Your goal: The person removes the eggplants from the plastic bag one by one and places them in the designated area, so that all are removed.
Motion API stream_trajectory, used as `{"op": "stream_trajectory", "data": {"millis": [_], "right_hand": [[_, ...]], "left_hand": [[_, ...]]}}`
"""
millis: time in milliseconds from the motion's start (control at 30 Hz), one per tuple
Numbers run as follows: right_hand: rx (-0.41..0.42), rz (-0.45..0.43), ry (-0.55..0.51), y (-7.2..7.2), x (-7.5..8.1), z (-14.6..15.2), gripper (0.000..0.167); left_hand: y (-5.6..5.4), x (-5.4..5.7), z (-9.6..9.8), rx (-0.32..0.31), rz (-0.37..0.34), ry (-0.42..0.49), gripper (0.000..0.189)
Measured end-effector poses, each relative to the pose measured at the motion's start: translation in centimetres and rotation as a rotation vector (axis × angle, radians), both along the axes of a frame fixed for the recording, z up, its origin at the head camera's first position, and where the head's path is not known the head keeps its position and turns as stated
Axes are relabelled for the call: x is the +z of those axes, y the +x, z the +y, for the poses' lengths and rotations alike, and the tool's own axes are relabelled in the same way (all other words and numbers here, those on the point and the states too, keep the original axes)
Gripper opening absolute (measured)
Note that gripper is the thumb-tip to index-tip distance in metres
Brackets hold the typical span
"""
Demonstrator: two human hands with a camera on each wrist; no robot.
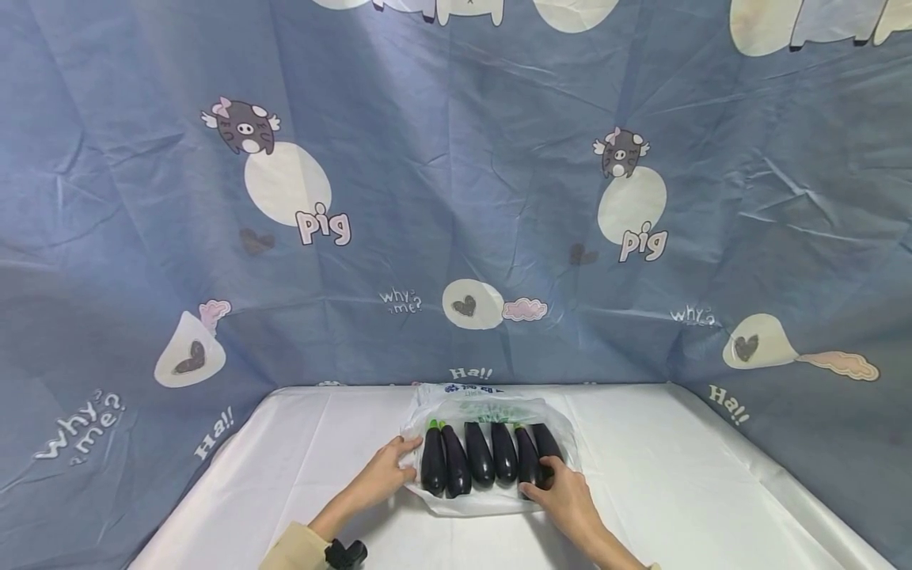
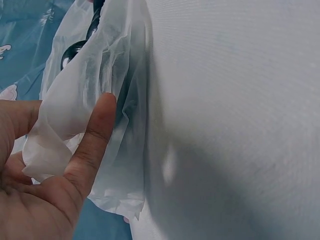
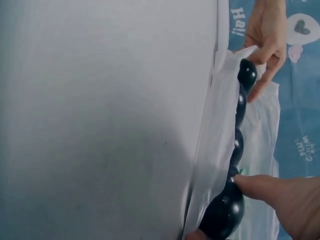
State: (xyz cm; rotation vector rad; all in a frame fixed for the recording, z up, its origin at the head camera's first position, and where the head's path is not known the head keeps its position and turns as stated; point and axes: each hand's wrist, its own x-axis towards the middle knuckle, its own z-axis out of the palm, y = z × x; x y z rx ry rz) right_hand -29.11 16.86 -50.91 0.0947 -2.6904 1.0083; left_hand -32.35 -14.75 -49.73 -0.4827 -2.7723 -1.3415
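Observation:
Several dark purple eggplants (image 1: 480, 457) lie side by side in the mouth of a thin white plastic bag (image 1: 492, 503) on the table; green stem ends show on some. My left hand (image 1: 381, 475) is at the bag's left edge, thumb and fingers spread apart on either side of the film in the left wrist view. At the right end of the row, my right hand (image 1: 566, 495) grips an eggplant (image 3: 225, 212), with thumb and a fingertip on different sides of it in the right wrist view. That hand partly covers the rightmost eggplant (image 1: 547, 443).
A white cloth (image 1: 684, 475) covers the table. Behind and at both sides hangs a blue printed curtain (image 1: 399, 198). The bag's far part, with printed lettering, lies close to the table's back edge. A black strap (image 1: 345, 552) is on the left wrist.

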Motion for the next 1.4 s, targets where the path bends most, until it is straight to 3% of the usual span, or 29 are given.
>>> {"op": "stream_trajectory", "data": {"millis": [400, 767, 1067, 1400], "right_hand": [[0.020, -0.104, -0.107, 0.4, 0.6, 0.8, 0.058], [0.018, -0.251, -0.296, 0.4, 1.3, 1.4, 0.060], [0.003, -0.314, -0.380, 0.4, 1.7, 2.0, 0.059], [0.000, -0.315, -0.420, 0.7, 2.0, 2.3, 0.056]], "left_hand": [[0.0, 0.2, 0.0, -0.005, -0.038, 0.013, 0.062], [-0.1, 0.3, -0.1, 0.012, -0.026, 0.015, 0.061], [-0.2, 0.2, -0.1, 0.013, -0.009, 0.020, 0.060], [-0.2, 0.1, -0.2, 0.004, -0.002, 0.021, 0.062]]}}
